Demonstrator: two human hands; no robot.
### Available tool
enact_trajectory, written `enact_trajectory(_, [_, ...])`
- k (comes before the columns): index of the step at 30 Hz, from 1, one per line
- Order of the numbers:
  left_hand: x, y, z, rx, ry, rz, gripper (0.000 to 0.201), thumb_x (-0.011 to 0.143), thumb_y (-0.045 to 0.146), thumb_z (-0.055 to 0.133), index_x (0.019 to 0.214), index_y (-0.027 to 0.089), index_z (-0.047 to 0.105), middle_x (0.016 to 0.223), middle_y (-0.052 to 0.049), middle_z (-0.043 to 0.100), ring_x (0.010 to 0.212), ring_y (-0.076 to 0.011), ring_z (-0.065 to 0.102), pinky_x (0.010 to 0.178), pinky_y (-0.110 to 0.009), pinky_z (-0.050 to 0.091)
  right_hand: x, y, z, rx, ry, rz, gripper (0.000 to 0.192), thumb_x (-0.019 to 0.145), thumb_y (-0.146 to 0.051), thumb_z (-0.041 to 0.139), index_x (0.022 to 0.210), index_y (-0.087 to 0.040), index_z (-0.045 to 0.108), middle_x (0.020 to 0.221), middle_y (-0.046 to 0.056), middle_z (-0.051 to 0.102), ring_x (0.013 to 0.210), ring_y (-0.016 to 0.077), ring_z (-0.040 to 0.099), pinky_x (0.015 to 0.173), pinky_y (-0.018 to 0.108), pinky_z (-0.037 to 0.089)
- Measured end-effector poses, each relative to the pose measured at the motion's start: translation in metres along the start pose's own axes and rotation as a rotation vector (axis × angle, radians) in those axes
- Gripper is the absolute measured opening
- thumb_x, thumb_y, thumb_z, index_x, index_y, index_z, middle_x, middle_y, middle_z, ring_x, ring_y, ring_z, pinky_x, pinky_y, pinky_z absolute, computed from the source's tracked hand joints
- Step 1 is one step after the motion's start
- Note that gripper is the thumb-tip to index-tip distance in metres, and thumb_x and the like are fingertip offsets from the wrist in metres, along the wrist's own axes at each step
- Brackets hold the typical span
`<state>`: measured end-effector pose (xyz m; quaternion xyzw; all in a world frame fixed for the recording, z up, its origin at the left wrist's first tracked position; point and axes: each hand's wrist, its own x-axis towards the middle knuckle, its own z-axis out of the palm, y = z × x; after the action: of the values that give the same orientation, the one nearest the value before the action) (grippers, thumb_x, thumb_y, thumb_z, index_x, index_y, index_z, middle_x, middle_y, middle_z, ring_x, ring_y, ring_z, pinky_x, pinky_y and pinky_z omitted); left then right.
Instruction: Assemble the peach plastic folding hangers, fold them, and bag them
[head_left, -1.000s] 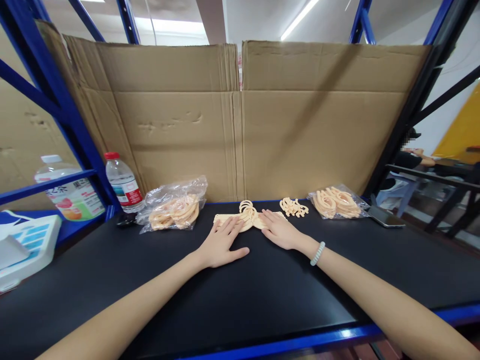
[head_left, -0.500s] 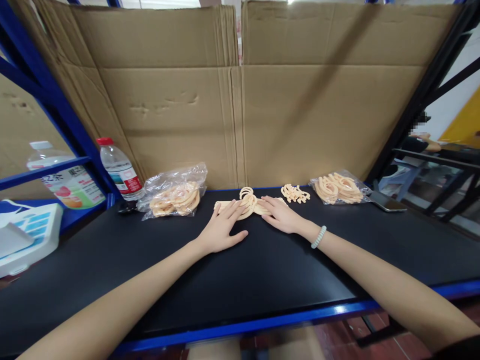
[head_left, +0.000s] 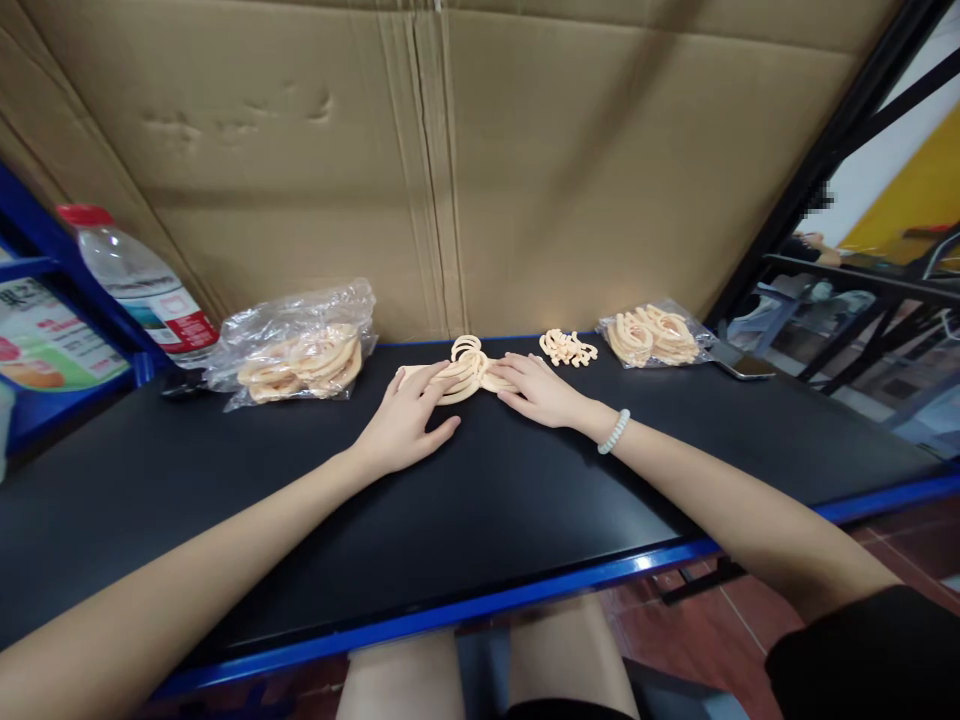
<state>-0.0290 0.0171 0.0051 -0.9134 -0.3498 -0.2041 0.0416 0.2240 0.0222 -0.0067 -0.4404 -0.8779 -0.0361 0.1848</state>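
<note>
Left hand and right hand lay on beige loops near far edge of desk, fingers extended, unclenched, probably steadying loops; small pieces sat beside, seemingly for reach.

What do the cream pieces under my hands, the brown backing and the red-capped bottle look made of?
Cream pieces: smooth, matt, evenly pale; perhaps plastic or wood, unclear. Brown backing: likely matt cardboard, given creases and dents. Red-capped bottle: probably plastic, glossy and transparent above its label.
</note>
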Motion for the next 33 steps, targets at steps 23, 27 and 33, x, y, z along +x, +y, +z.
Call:
enact_trajectory(23, [-0.011,-0.005,-0.012,-0.091,0.134,-0.046,0.033,0.084,0.024,0.05,0.117,0.021,0.051,0.115,-0.008,0.063,0.112,-0.0251,0.054,0.101,-0.045,0.035,-0.016,0.037,-0.046,0.022,0.217,0.159,0.03,0.086,-0.018,0.042,0.101,-0.017,0.067,0.1,0.009,0.07,0.095,0.0239,0.062,0.085,0.038,0.048])
enact_trajectory(27, [-0.011,-0.012,-0.017,-0.072,0.169,-0.028,0.026,0.084,0.022,0.049,0.11,0.021,0.055,0.108,-0.006,0.065,0.107,-0.024,0.057,0.096,-0.042,0.04,-0.026,0.074,-0.062,-0.032,0.186,0.306,0.03,0.084,-0.018,0.043,0.101,-0.016,0.068,0.096,0.009,0.072,0.084,0.0227,0.066,0.075,0.034,0.051])
enact_trajectory(33, [-0.01,-0.022,-0.018,-0.038,0.174,-0.032,0.022,0.084,0.019,0.048,0.104,0.021,0.058,0.104,-0.006,0.066,0.1,-0.0236,0.058,0.09,-0.041,0.043,-0.03,0.091,-0.054,-0.1,0.128,0.283,0.027,0.086,-0.02,0.045,0.099,-0.014,0.069,0.093,0.01,0.072,0.085,0.023,0.066,0.077,0.034,0.051])
